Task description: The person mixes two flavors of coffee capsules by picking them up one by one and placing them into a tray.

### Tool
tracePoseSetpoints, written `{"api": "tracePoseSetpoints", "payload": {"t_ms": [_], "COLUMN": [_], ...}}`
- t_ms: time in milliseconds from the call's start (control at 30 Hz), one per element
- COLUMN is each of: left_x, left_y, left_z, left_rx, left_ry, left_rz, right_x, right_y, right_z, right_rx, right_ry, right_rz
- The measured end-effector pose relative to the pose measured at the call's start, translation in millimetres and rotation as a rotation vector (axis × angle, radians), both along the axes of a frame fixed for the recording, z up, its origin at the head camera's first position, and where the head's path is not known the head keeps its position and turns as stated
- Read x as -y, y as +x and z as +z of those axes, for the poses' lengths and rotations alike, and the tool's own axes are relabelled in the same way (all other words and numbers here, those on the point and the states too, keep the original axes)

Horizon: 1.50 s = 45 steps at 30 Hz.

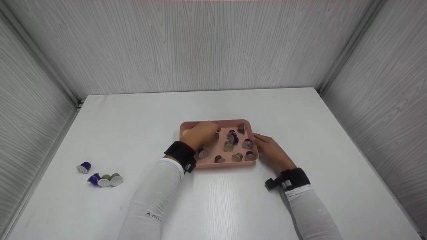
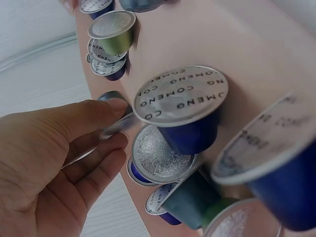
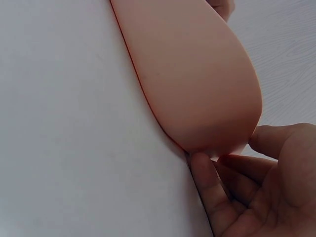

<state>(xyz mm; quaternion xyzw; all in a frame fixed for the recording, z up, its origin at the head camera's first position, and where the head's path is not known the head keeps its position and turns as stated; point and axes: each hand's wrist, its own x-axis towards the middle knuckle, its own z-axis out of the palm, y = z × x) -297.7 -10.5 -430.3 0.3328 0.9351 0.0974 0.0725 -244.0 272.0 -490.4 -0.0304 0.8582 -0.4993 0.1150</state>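
A shallow pink tray [image 1: 230, 164] holds several coffee capsules, some blue, some green and some dark, with foil lids. My left hand [image 1: 201, 130] reaches over the tray's left part. In the left wrist view, its thumb and fingers pinch a dark coffee capsule [image 2: 111, 96], whose lid shows edge-on beneath the thumb. A blue capsule [image 2: 190, 131] with a printed lid lies close by. My right hand [image 1: 273, 150] grips the tray's right side; in the right wrist view, the thumb is at the upper edge and the fingertips [image 3: 201, 163] are low against the pink wall [image 3: 197, 84].
On the white table [image 1: 220, 203], left of the tray, lies a loose blue capsule [image 1: 85, 166]. Just nearer stand another blue capsule [image 1: 94, 178] and two green ones with pale lids [image 1: 116, 181]. Wood-grain panels [image 1: 200, 46] rise at the back and both sides.
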Motion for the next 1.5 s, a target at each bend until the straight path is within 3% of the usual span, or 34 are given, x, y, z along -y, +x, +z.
{"api": "tracePoseSetpoints", "payload": {"t_ms": [433, 633, 800, 967, 1300, 1500], "left_x": [14.0, 27.2, 39.0, 53.3, 91.7, 115.6], "left_y": [2.7, 7.2, 11.8, 17.0, 26.7, 33.4], "left_z": [-0.8, 5.3, 8.2, 6.9, 1.8, 0.3], "left_rx": [-0.041, -0.028, -0.084, -0.117, -0.271, -0.347], "left_ry": [0.086, 0.107, 0.083, 0.088, 0.136, 0.072], "left_rz": [-0.043, 0.029, 0.058, 0.032, -0.008, 0.003], "right_x": [0.0, -2.1, -3.9, -4.7, -7.8, -10.0], "right_y": [0.4, -0.5, -0.3, 0.0, 1.2, 2.4], "right_z": [0.0, 0.6, 1.1, 0.2, -0.3, -0.8], "right_rx": [-0.024, -0.01, 0.015, 0.023, -0.013, -0.009], "right_ry": [0.019, 0.027, 0.023, 0.033, 0.006, -0.008], "right_rz": [0.015, -0.002, -0.021, -0.017, 0.015, 0.021]}}
